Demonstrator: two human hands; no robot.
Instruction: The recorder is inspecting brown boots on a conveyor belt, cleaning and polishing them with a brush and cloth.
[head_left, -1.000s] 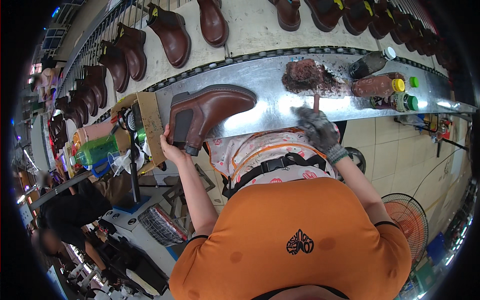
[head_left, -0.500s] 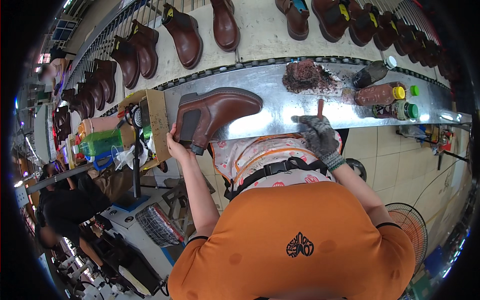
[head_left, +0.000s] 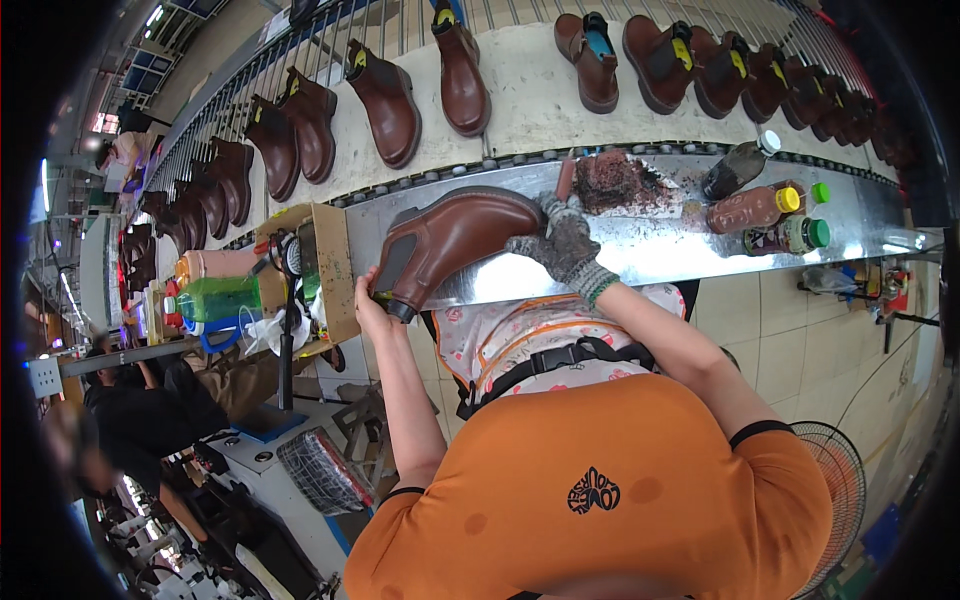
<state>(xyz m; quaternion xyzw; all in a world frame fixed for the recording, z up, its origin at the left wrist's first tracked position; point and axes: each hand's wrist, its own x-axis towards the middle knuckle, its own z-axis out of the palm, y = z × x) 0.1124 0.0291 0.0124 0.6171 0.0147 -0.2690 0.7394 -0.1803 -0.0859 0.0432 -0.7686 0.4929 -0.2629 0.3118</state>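
A brown leather ankle boot (head_left: 458,240) with dark elastic side panels lies on its side on the metal worktop (head_left: 650,255). My bare left hand (head_left: 374,306) is closed on the boot's top end. My right hand (head_left: 565,247), in a dirty grey knit glove, is at the boot's toe, its fingers partly curled beside the leather. A slim reddish-brown stick-like piece (head_left: 565,180) sticks up from that glove; its lower part is hidden in the fingers. Just beyond the glove sits a heap of dark reddish, stained material (head_left: 622,183).
Several bottles stand or lie at the right, one with a yellow cap (head_left: 752,210). A cardboard box (head_left: 338,270) with tools is at the left. More brown boots (head_left: 385,110) line the conveyor (head_left: 530,110) beyond. A fan (head_left: 835,490) stands lower right.
My right hand has moved left and away from me to the boot's toe, bringing the brown stick-like piece. The whole view has shifted slightly; my left hand keeps its hold on the boot.
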